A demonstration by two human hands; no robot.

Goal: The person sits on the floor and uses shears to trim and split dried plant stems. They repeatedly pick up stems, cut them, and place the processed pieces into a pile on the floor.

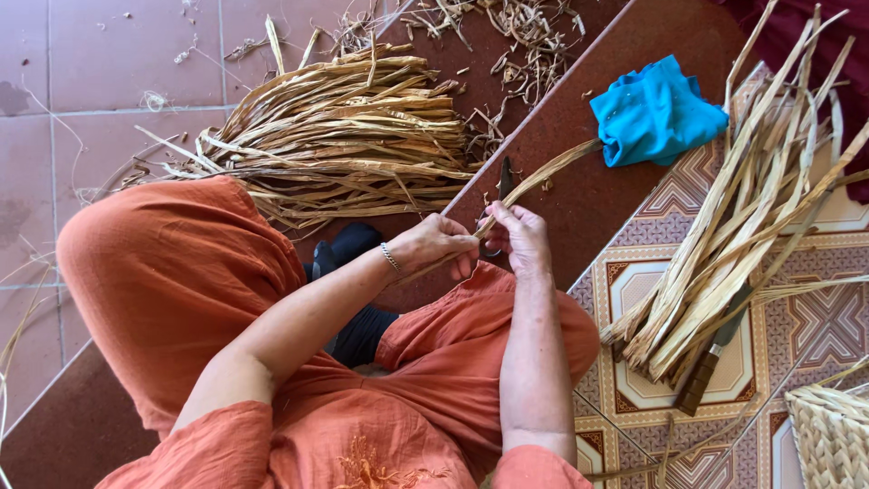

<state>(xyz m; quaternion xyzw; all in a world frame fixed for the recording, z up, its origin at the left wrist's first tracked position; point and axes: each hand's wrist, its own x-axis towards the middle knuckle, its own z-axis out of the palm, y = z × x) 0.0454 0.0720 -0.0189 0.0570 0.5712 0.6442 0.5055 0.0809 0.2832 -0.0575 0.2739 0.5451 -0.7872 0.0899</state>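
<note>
Two hands meet above the lap: the left hand (439, 244) and the right hand (520, 237) both pinch one long dried strip (543, 172), pale tan, flat and fibrous, which runs up and right toward a crumpled blue cloth (654, 110). A dark blade (505, 178) stands just beside the strip; which hand holds it cannot be told. One loose bundle of dried strips (348, 136) lies on the reddish tiles (109, 72), another bundle (742, 217) on the patterned floor (806, 326), across a wooden-handled knife (711, 358). Woven basket (833, 435) at lower right.
</note>
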